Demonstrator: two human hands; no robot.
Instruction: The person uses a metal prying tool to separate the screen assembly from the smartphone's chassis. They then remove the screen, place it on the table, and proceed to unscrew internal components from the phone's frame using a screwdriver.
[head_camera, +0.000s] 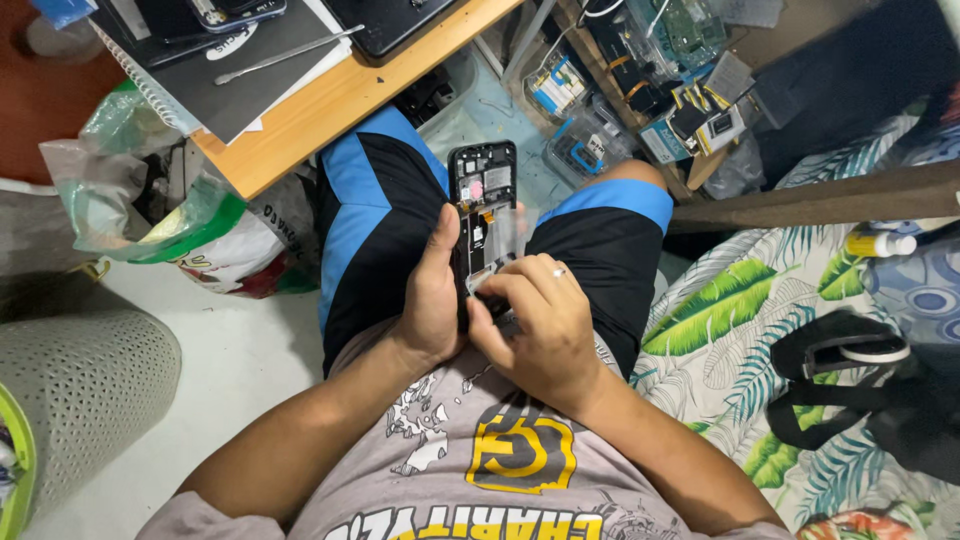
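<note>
The opened phone (482, 205), back cover off so the circuit boards show, sits over the person's lap between both hands. Left hand (432, 300) grips its left edge, thumb up the side. Right hand (540, 325) pinches a clear film (503, 240) on it. A wooden bench (330, 100) with a metal pry tool (285, 55) sits above the knees.

- One view only, worn on the person's head, looking steeply down and close over the lap.
- The bench (330, 105) edges the top left; the floor (240, 350) lies below.
</note>
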